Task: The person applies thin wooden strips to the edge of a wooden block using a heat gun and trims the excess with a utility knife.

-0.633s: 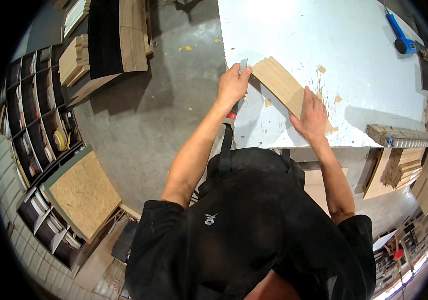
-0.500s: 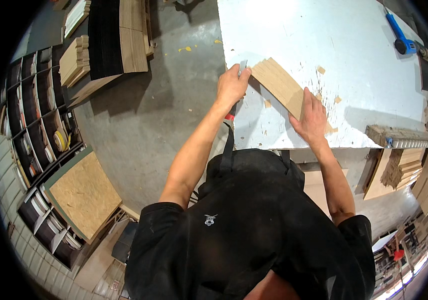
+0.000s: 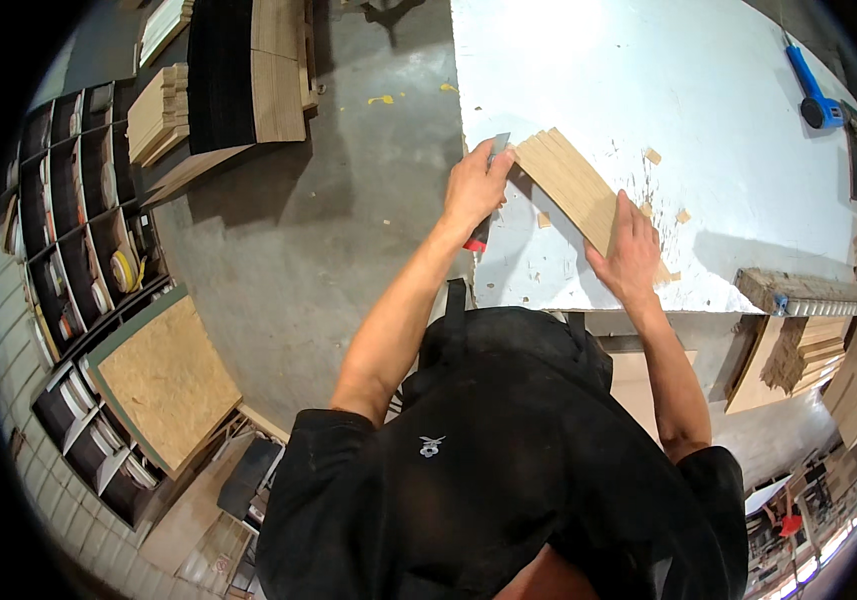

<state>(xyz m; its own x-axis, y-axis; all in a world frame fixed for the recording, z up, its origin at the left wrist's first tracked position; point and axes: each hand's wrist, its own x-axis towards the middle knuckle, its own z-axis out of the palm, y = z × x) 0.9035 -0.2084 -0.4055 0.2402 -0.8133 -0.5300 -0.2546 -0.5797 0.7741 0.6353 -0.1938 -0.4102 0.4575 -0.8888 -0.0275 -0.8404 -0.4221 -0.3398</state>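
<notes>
My left hand (image 3: 476,190) is closed around a utility knife at the left edge of the white tabletop (image 3: 558,60). The knife's grey blade (image 3: 501,145) sticks out beyond the fingers, and its red end (image 3: 476,243) shows below the palm. Close by the left fingertips is the far end of a small stack of narrow wood-grain strips (image 3: 566,180), lying slantwise with stepped ends. My right hand (image 3: 632,252) grips the near end of that stack, thumb on the left side and fingers along the right. Small square wood offcuts (image 3: 653,156) lie around it.
A blue heat gun-like tool (image 3: 814,95) lies at the far right of the table. A long, worn bar (image 3: 798,288) rests along the right front edge. Stacked boards (image 3: 278,90) stand across the floor at left, near a shelf rack (image 3: 88,200) holding rolls.
The whole view has shifted slightly. The knife in my left hand is tilted a little more to the right, with more of its red end showing. My right hand stays on the strips.
</notes>
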